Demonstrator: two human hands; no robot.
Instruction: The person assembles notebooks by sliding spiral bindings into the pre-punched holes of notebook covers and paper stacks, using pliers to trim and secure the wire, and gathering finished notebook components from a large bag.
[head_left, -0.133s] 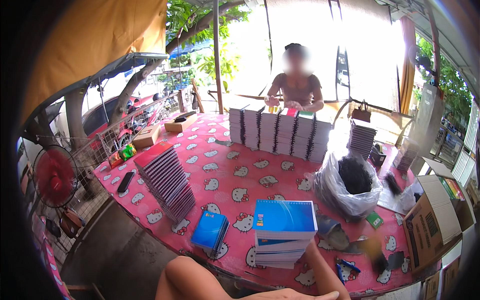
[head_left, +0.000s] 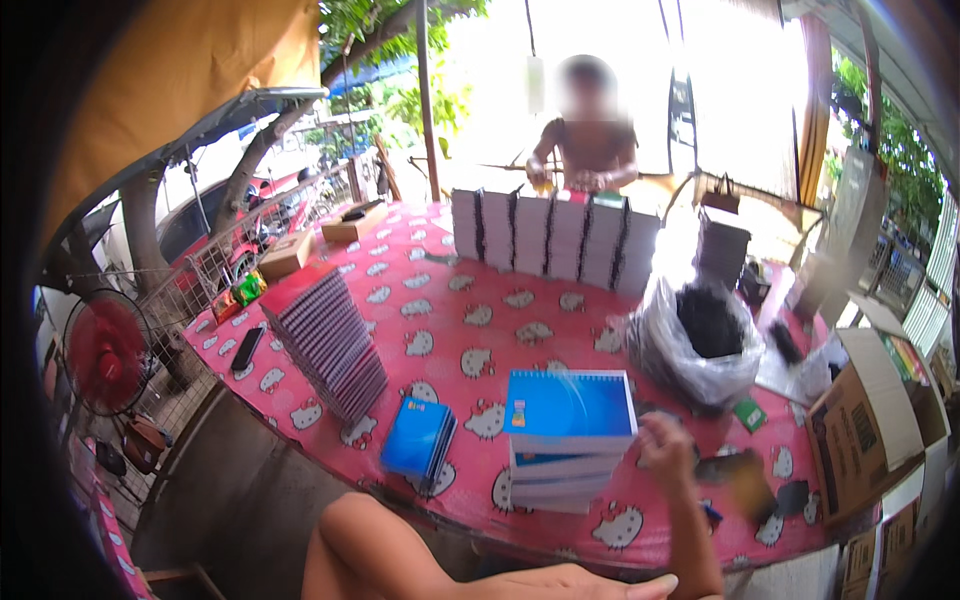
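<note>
A stack of spiral-bound notebooks with a blue cover on top [head_left: 572, 403] stands near the front edge of the table. Beside its right edge is my right hand [head_left: 665, 445], blurred, with its fingers bent toward the stack; whether they touch it or hold anything is unclear. My left hand [head_left: 575, 582] lies across the bottom of the view, in front of the stack. Its thumb shows, but the other fingers are cut off by the lower edge. A smaller pile of blue notebooks [head_left: 418, 440] sits left of the stack.
The pink-covered table [head_left: 490, 330] holds a tall red-topped notebook stack [head_left: 330, 345] at left. Across it, a person stands behind a row of notebook stacks [head_left: 550, 235]. To the right are a plastic bag of black material [head_left: 690, 350] and a cardboard box [head_left: 865, 430].
My right hand has risen from behind the notebook stack to its right side. That arm now covers most of the blue-handled tool. The whole scene sits slightly higher in view.
</note>
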